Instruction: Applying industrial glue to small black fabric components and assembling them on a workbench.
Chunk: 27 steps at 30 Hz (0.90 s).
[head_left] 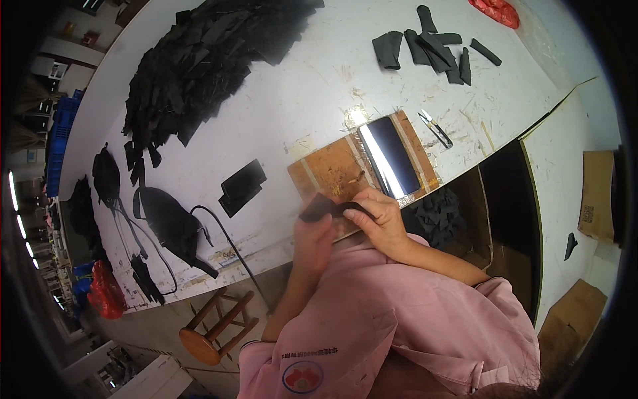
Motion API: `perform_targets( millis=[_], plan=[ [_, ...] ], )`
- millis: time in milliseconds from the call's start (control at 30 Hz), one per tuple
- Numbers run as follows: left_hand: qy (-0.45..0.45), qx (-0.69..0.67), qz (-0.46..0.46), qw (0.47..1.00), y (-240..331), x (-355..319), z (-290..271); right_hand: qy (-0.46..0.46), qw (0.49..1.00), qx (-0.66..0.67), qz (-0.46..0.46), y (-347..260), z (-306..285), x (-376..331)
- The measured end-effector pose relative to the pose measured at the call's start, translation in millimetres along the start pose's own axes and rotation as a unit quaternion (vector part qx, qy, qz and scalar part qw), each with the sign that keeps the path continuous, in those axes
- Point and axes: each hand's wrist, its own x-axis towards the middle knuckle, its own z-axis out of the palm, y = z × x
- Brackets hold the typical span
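Observation:
Both of my hands hold one small black fabric piece (318, 207) just above the near edge of the white table (299, 100). My left hand (312, 243) grips its left end from below. My right hand (379, 219) pinches its right end with fingers curled. Right behind the piece lies a brown wooden board (332, 169) with a shiny dark plate (393, 156) on it. My pink sleeves and shirt fill the lower part of the view.
A big heap of black cut pieces (199, 60) covers the far left of the table. Folded black pieces (432, 48), scissors (435, 128), a small black stack (242, 186), black bags (166, 223), a red bag (495, 10), a wooden stool (216, 329) and a box of black scraps (442, 213) surround me.

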Motion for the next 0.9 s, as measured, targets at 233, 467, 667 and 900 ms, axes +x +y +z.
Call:
perform_targets(
  millis=[233,467,667,900],
  plan=[
    [0.001,0.233,0.134,0.963,0.5,7.1,-11.4,-0.022,0.997,-0.025,0.064,-9.9,-14.5,-1.2],
    [0.020,0.230,0.109,0.967,-9.3,9.7,1.8,-0.008,0.994,0.075,0.077,-8.8,-11.6,-3.1],
    [0.090,0.379,0.221,0.894,2.4,-5.0,26.9,0.029,0.988,-0.122,-0.089,-4.5,-17.8,-2.3],
    [0.091,0.343,0.192,0.915,15.9,-23.2,41.5,0.036,0.966,-0.201,-0.157,-8.4,-19.3,1.4]
  ],
)
